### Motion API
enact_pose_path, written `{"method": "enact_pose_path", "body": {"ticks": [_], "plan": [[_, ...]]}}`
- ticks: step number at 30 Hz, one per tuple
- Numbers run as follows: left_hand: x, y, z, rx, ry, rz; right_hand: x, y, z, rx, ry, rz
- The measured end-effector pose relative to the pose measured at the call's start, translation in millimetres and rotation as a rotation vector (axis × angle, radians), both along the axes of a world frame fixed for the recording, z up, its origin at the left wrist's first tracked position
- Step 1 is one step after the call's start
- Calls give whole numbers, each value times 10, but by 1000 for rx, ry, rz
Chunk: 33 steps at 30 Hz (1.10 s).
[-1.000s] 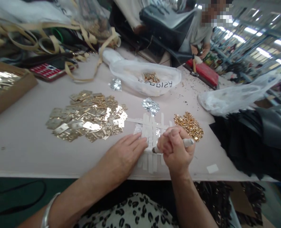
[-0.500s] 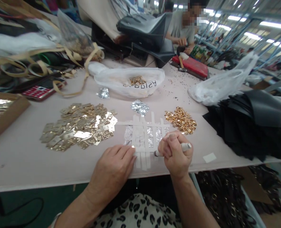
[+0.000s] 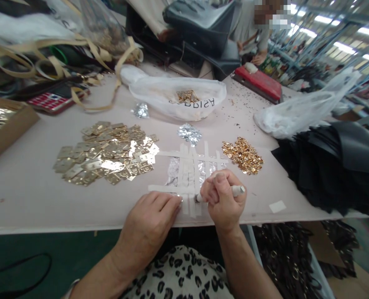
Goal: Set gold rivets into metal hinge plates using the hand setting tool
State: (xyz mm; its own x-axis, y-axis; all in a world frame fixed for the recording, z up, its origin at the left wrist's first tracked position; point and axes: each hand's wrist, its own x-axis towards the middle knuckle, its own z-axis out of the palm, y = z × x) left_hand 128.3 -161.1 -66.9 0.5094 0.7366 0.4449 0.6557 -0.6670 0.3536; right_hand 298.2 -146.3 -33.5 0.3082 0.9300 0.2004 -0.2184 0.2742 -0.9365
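My right hand (image 3: 226,199) is wrapped round a white pen-like stick (image 3: 238,190) with a dark tip, which points down at the taped patch. My left hand (image 3: 153,216) rests near the table's front edge with its fingers pressed together. A small shiny bit shows at those fingertips; what they pinch is mostly hidden. Between and beyond the hands, strips of whitish tape (image 3: 159,189) cross over clear plastic (image 3: 173,170) on the tabletop. Left of them lies a heap of gold metal plates (image 3: 106,155). Silver discs (image 3: 189,134) sit behind the tape, and small gold fittings (image 3: 243,155) to the right.
A white plastic bag (image 3: 178,97) holding gold pieces lies at the back. Black sheets (image 3: 321,166) are stacked at right, beside another white bag (image 3: 306,114). A cardboard box (image 3: 13,128) of metal pieces stands at left. Across the table, a person works by a red block (image 3: 259,83).
My right hand and the pen tip have moved left, closer to my left fingertips. My left hand has drawn back from the cross strip of tape, baring its left end. The camera view has shifted slightly.
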Motion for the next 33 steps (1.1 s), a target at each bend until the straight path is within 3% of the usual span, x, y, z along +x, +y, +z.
{"method": "enact_pose_path", "body": {"ticks": [6, 12, 17, 26, 33], "plan": [[173, -22, 5, 16, -52, 134, 8, 8, 25, 81, 68, -8], [-85, 51, -79, -19, -76, -35, 42, 7, 9, 66, 109, -11], [-127, 62, -143, 44, -77, -49, -7, 32, 49, 72, 202, -4], [-120, -144, -160, 113, -1, -67, 64, 293, -102, -178, 663, -46], [-125, -114, -152, 73, -19, -63, 57, 345, -182, -256, 713, -57]]}}
